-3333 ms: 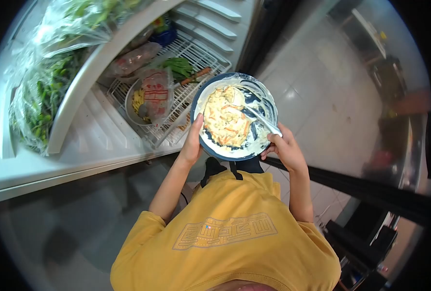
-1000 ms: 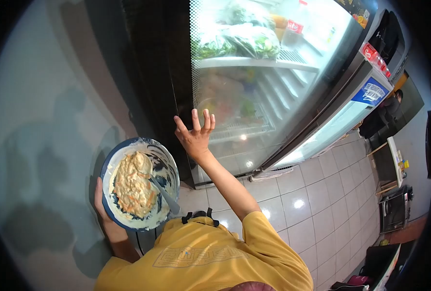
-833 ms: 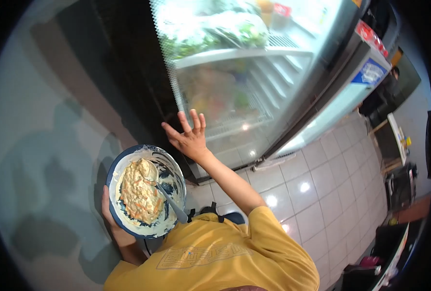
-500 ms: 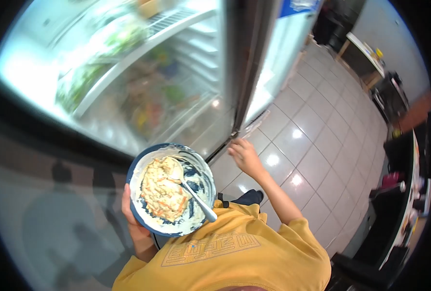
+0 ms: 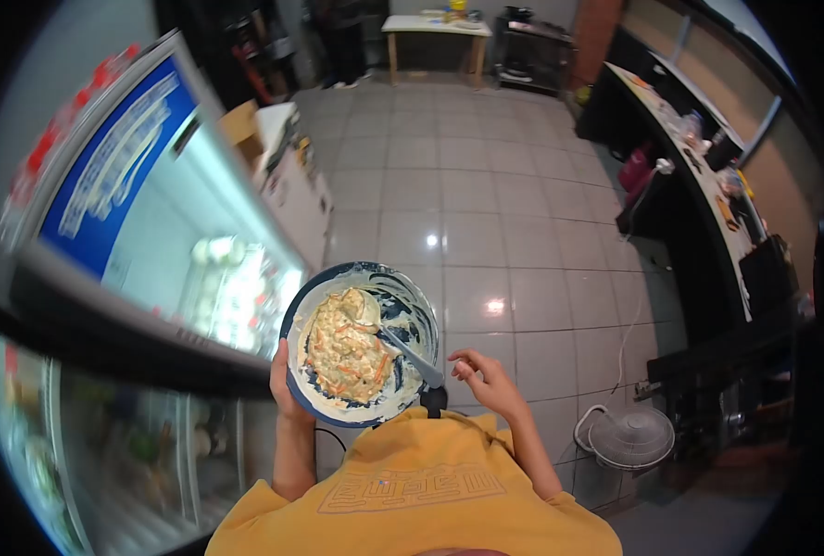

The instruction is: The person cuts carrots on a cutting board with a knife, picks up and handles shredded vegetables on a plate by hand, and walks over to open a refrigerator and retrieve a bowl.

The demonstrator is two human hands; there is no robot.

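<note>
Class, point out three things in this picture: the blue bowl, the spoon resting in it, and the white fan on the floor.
blue bowl (image 5: 293, 320): head view, on the bowl's left rim.
spoon (image 5: 410, 352): head view, on the middle of its handle.
white fan (image 5: 632, 437): head view, on the round grille.

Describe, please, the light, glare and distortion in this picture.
Head view: fisheye bends the fridge and tiled floor toward dark round corners; lamp glare spots shine on the tiles; the lit fridge glass is washed out and soft; the bowl, left hand and right hand are evenly lit and fairly sharp.
</note>
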